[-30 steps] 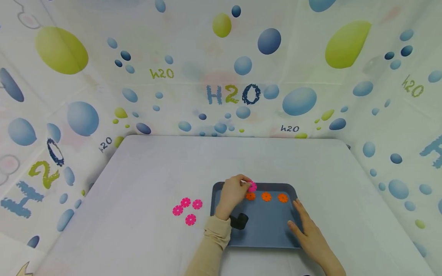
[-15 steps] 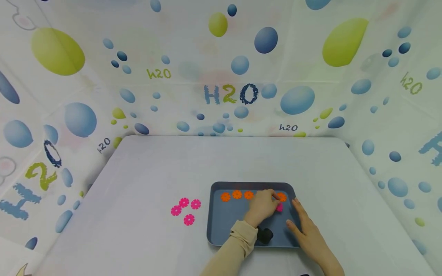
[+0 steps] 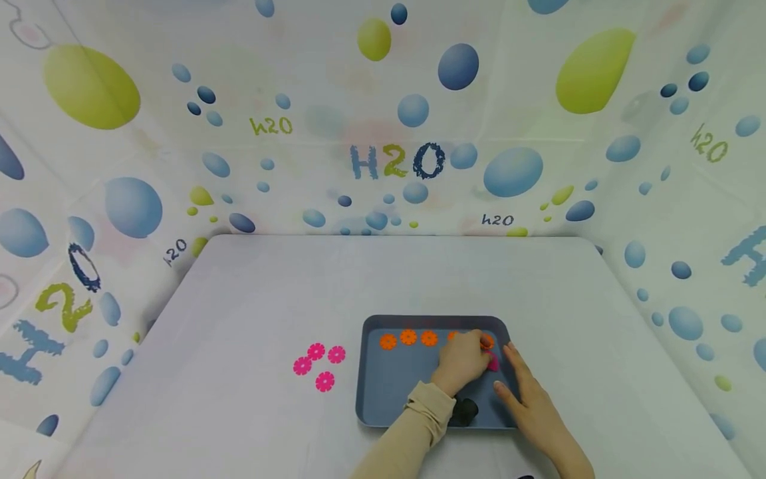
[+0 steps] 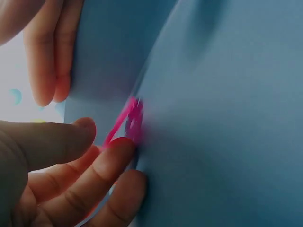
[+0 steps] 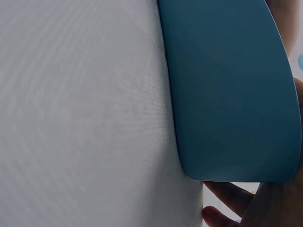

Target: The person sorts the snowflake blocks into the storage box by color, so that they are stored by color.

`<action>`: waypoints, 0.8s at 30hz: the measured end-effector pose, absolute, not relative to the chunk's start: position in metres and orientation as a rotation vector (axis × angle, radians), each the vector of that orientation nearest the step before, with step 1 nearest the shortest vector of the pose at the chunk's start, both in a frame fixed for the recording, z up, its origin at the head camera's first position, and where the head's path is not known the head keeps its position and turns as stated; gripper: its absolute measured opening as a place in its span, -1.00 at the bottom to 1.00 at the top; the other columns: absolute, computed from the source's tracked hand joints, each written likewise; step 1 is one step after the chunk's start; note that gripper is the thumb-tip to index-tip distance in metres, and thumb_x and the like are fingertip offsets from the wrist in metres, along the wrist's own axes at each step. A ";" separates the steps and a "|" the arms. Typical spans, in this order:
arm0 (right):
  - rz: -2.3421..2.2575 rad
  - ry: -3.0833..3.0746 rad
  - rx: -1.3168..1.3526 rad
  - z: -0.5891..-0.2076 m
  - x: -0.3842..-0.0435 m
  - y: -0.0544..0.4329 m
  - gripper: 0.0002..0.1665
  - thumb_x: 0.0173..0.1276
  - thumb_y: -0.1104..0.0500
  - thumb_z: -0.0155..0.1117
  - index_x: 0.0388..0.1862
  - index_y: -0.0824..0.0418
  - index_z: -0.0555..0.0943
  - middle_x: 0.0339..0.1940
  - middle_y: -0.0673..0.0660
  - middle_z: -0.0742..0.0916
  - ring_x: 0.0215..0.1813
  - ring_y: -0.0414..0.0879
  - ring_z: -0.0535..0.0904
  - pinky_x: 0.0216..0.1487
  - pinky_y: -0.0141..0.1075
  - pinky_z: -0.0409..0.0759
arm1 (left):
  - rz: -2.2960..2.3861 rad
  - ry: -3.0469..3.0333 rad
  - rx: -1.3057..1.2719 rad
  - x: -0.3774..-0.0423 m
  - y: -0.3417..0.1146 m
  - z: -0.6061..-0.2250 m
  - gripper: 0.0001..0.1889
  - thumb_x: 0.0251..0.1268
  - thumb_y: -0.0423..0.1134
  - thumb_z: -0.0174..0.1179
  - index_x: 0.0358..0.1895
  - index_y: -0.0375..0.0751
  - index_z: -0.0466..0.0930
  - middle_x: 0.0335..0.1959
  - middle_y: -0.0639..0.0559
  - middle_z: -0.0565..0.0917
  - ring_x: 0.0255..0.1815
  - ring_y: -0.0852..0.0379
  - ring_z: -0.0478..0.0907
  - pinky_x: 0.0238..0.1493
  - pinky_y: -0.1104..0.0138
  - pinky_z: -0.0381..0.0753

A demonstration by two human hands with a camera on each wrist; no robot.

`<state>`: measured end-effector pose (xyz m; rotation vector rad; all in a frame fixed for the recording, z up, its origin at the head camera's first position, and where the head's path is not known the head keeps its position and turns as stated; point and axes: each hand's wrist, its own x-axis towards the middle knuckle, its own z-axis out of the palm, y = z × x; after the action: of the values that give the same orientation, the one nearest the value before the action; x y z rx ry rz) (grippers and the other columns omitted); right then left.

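Observation:
My left hand [image 3: 462,362] is over the right part of the grey-blue tray [image 3: 395,399]. It pinches a pink flower-shaped disc [image 3: 493,362] by its edge. In the left wrist view the pink disc [image 4: 133,118] stands tilted, its far edge at the tray floor. Along the tray's back side runs a row of several orange discs of the same shape, such as this orange disc [image 3: 408,337]; the left hand partly covers some at the right end. My right hand [image 3: 535,402] rests at the tray's right edge, fingers extended along the rim.
Several pink discs [image 3: 316,351] lie loosely grouped on the white table [image 3: 269,293], left of the tray. A dark object [image 3: 464,412] sits at the left wrist. Behind the table hangs a patterned cloth [image 3: 323,173] with blue and green spots.
The left hand has carried the pink disc rightward and toward me, from the tray's back rim to just in front of the rightmost orange disc. The right hand has stayed at the tray edge.

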<state>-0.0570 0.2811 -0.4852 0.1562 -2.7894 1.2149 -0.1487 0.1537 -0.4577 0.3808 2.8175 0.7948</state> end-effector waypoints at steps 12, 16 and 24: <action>1.222 -2.798 0.138 -0.484 -0.053 0.273 -0.23 0.46 0.08 0.10 0.54 0.25 0.07 0.53 0.43 0.16 0.46 0.49 0.10 0.25 0.42 0.14 | 0.970 2.767 0.457 -0.143 0.128 -0.442 -0.78 0.30 -0.12 0.24 -0.06 -0.06 0.67 -0.35 0.08 0.75 -0.60 0.29 0.51 -0.60 0.47 0.41; 1.238 -2.809 0.130 -0.484 -0.051 0.272 -0.22 0.47 0.08 0.09 0.54 0.25 0.05 0.54 0.43 0.14 0.48 0.49 0.07 0.26 0.43 0.12 | 1.199 2.635 0.496 -0.144 0.110 -0.431 -0.80 0.33 -0.18 0.20 -0.05 -0.11 0.66 -0.31 0.00 0.74 -0.58 0.27 0.52 -0.57 0.47 0.44; 1.253 -2.798 0.136 -0.484 -0.047 0.270 -0.22 0.47 0.10 0.09 0.54 0.28 0.05 0.54 0.45 0.12 0.48 0.51 0.03 0.27 0.44 0.09 | 1.418 2.487 0.560 -0.151 0.066 -0.411 -0.73 0.40 -0.12 0.14 0.04 -0.14 0.61 -0.13 -0.01 0.73 -0.28 0.18 0.64 -0.34 0.43 0.52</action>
<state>-0.0466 0.2702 -0.4836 0.1363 -2.7981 1.2532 -0.1507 0.0657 -0.4113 0.5595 2.4865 1.4184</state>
